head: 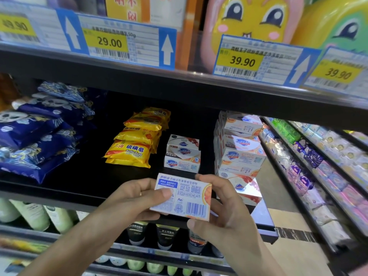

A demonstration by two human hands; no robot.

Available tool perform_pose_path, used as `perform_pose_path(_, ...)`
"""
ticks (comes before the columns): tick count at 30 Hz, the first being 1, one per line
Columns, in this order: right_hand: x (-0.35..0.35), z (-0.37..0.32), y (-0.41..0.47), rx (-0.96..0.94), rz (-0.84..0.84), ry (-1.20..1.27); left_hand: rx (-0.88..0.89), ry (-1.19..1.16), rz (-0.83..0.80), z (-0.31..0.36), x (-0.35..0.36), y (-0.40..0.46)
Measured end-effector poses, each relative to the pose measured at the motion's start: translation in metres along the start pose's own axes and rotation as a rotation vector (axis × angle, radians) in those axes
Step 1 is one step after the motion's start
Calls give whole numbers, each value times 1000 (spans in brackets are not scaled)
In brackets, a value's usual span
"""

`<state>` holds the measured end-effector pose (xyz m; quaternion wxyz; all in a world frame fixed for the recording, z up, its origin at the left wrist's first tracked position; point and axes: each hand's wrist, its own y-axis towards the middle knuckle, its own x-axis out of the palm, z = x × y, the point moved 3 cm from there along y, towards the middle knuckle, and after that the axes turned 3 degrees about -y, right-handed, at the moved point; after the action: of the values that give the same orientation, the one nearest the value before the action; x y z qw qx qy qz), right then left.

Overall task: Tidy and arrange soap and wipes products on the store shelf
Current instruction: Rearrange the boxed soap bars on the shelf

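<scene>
Beyond the held soap box (182,197), Safeguard boxes (182,154) sit stacked, sulfur soap packs (135,143) to their left, taller box stack (240,154) right.

Bright, even store light up front, while the shelf (79,176) recess sits in deep shadow. Price tags (127,42) blur softly; wide-angle edges bend.

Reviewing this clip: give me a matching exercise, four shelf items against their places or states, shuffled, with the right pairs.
Items:
1. soap box with barcode
2. yellow sulfur soap packs
3. dark blue wipes packs
4. tall Safeguard box stack

Places or states:
A. piled at the shelf's left end
B. held in both hands, in front of the shelf
C. at the shelf's right end
D. stacked mid-shelf, left of a short box stack

Pairs: 1-B, 2-D, 3-A, 4-C
</scene>
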<state>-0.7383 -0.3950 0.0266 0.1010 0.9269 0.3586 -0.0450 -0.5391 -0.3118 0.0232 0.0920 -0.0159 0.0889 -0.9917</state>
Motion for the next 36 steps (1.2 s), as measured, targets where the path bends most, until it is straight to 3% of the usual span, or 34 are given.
perform_pose_path(6, 1, -5, 3, 50, 50, 57, 109, -58, 15, 4, -2, 0)
perform_pose_path(10, -1, -9, 4, 244, 132, 165, 186, -70, -6, 4, -6, 0)
perform_pose_path(14, 4, -12, 12, 491, 61, 385, 238, -32, -8, 0, -7, 0)
perform_pose_path(26, 0, -3, 12, 457, 59, 412, 270, 89, -37, -3, -5, -2)
perform_pose_path(32, -4, -3, 11, 355, 8, 366, 216, 199, -102, 4, -8, -4)
perform_pose_path(36, -3, -2, 10, 244, -22, 309, 272, 364, -34, 19, -15, 5)
